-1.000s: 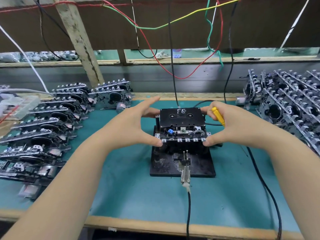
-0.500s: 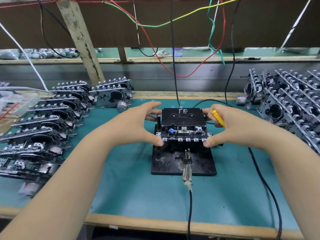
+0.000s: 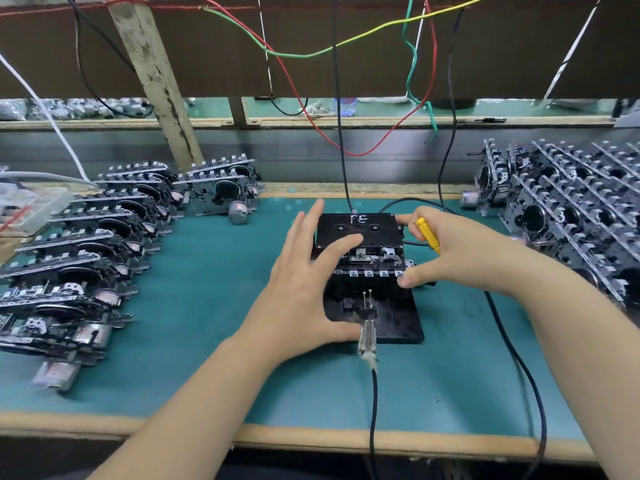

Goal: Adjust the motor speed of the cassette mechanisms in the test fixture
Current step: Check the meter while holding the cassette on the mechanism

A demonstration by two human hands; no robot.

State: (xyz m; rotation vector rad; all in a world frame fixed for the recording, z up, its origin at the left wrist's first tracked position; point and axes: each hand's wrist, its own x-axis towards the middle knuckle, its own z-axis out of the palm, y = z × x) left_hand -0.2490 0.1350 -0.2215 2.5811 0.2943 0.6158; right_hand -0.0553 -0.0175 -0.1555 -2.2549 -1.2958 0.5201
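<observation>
— Hands first: where are yours?
— Left hand [image 3: 304,285] is spread flat, fingers on the black cassette [image 3: 360,230]. Right hand [image 3: 460,254] grips a yellow screwdriver [image 3: 427,233], thumb on the cassette mechanism [image 3: 374,268].
— And that mechanism?
— Seated in the black test fixture [image 3: 394,317] on the green table [image 3: 214,341].

Location type: an electronics assembly workshop is indicated, at a test station.
Work surface: a table [image 3: 194,382] covered in a green mat with a wooden edge is seen.
Stock: rows of cassette mechanisms [image 3: 86,258] are stacked at the left; a further batch [image 3: 571,216] is stacked at the right.
Test equipment: a black test fixture [image 3: 377,317] is placed at the centre.
Wiring: loose coloured wires [image 3: 301,55] are strung overhead.
</observation>
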